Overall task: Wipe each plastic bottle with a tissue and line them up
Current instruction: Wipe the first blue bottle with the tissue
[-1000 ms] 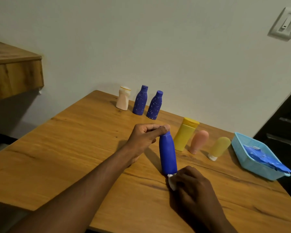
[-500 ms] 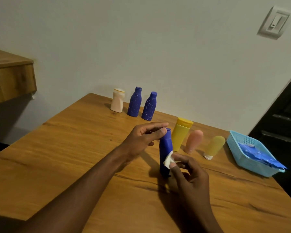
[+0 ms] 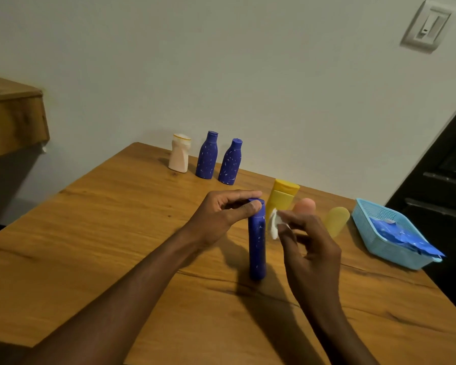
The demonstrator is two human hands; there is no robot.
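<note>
The left hand [image 3: 223, 214] pinches the top of the tall blue bottle [image 3: 257, 246], which stands upright mid-table [image 3: 90, 233]. The right hand [image 3: 308, 248] grips a white tissue [image 3: 273, 226] in its fingertips just beside the bottle's upper side; whether it touches is unclear.

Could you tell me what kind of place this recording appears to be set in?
Probably a room in a home: a wooden table against a plain painted wall, a wall switch, and small toiletry-style bottles with a blue plastic basket.

No readable text, labels or numbers anywhere; white flecks on the blue bottles [image 3: 257, 241] aren't legible lettering.
</note>
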